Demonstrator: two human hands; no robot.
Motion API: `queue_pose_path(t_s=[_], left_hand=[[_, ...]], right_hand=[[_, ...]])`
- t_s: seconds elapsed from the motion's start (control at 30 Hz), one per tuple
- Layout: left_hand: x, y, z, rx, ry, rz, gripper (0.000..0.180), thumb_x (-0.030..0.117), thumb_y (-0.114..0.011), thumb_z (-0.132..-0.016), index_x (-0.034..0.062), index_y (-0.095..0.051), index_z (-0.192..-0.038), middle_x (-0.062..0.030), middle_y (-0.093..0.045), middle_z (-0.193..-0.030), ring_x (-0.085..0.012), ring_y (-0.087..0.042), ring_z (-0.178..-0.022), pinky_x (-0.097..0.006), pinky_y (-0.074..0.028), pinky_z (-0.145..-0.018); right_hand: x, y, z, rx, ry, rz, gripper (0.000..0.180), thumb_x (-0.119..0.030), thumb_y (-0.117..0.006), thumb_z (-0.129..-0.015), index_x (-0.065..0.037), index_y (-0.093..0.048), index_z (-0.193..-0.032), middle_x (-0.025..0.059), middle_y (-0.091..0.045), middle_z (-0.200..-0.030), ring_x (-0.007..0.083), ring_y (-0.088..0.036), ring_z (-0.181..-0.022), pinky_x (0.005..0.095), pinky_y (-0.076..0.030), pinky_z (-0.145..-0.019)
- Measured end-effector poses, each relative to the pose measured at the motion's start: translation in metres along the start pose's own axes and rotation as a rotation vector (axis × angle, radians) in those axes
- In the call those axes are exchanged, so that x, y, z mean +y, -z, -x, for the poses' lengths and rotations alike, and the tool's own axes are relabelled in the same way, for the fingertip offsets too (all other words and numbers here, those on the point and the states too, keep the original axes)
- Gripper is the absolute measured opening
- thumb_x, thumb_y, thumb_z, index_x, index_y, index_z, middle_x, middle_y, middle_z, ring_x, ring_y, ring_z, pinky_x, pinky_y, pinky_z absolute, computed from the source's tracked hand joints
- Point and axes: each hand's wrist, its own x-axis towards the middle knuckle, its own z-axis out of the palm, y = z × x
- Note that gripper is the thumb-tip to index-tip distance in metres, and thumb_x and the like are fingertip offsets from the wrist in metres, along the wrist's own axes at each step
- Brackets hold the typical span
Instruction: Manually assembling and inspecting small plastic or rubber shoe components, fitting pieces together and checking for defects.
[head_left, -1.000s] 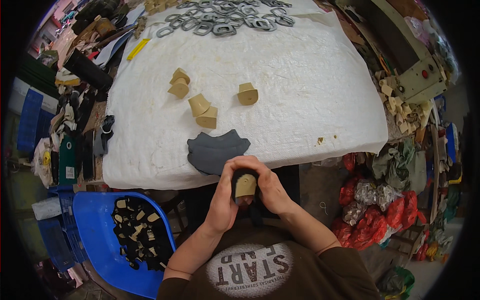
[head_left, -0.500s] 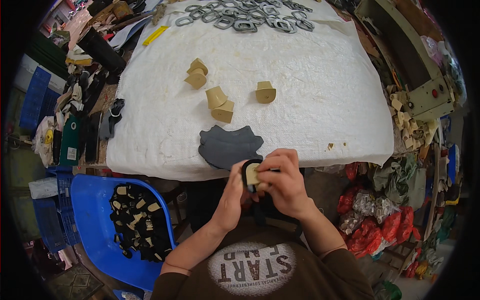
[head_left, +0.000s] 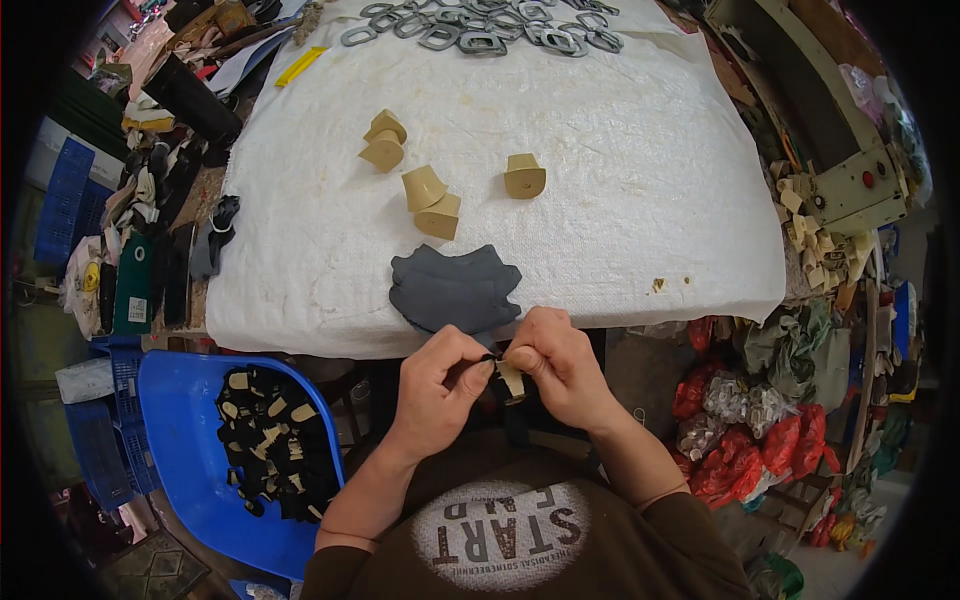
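Observation:
Just off the table's near edge, a tan shoe heel with dark covering material around it is between my hands. My left hand is closed, thumb and forefinger pinching the dark covering at the heel's edge. My right hand is closed too, its thumb and fingertips on the heel's upper side, close to the left fingertips. Beyond my hands lies a stack of dark grey cut pieces with wavy edges. Farther off stand bare tan heels: one pair, another pair and a single heel.
A white woven sheet covers the table. Several grey oval rings and a yellow strip lie at its far side. On the left, a blue tub holds dark-covered heels. Red bags sit at lower right.
My hands have turned the heel and drawn slightly apart. Both now pinch at its edge, where before the left cupped it. The whole scene has shifted slightly left and up.

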Motion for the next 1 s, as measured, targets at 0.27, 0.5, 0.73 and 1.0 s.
queue_pose_path(t_s=[0.27,0.5,0.73,1.0], left_hand=[[-0.009,-0.009,0.009,0.178,0.096,-0.111,0.016,0.007,-0.059,-0.085,-0.0001,-0.051,-0.073,-0.004,-0.047,-0.064,-0.0098,-0.04,-0.054,-0.025,-0.032,-0.048],[0.0,-0.008,0.013,0.176,-0.23,-0.255,0.033,0.029,-0.067,-0.083,-0.0006,-0.056,-0.094,-0.008,-0.053,-0.084,-0.0133,-0.048,-0.066,-0.024,-0.041,-0.059],[-0.008,0.043,0.044,0.364,-0.091,-0.493,0.032,0.025,-0.059,-0.084,-0.001,-0.054,-0.102,-0.0143,-0.052,-0.096,-0.0275,-0.051,-0.089,-0.037,-0.041,-0.081],[-0.028,0.155,0.154,0.998,0.346,-1.369,0.042,0.009,-0.055,-0.076,0.0022,-0.052,-0.117,-0.0153,-0.047,-0.11,-0.0311,-0.04,-0.11,-0.043,-0.029,-0.097]], right_hand=[[-0.003,-0.013,-0.002,-0.046,0.072,0.025,0.014,-0.014,-0.057,-0.085,-0.005,-0.055,-0.074,0.0065,-0.048,-0.069,0.0249,-0.048,-0.068,0.0339,-0.035,-0.075],[-0.003,-0.014,-0.009,0.041,0.094,0.063,0.011,-0.015,-0.058,-0.085,-0.006,-0.059,-0.077,0.0055,-0.055,-0.072,0.0248,-0.051,-0.072,0.0348,-0.037,-0.074],[0.009,-0.025,-0.029,0.086,0.16,0.321,0.021,-0.019,-0.069,-0.074,-0.009,-0.062,-0.091,0.0015,-0.056,-0.1,0.0243,-0.048,-0.092,0.0381,-0.033,-0.081],[0.022,-0.028,-0.039,0.062,0.145,0.519,0.025,-0.014,-0.071,-0.071,-0.011,-0.064,-0.094,0.003,-0.053,-0.106,0.0253,-0.044,-0.1,0.0437,-0.027,-0.087]])
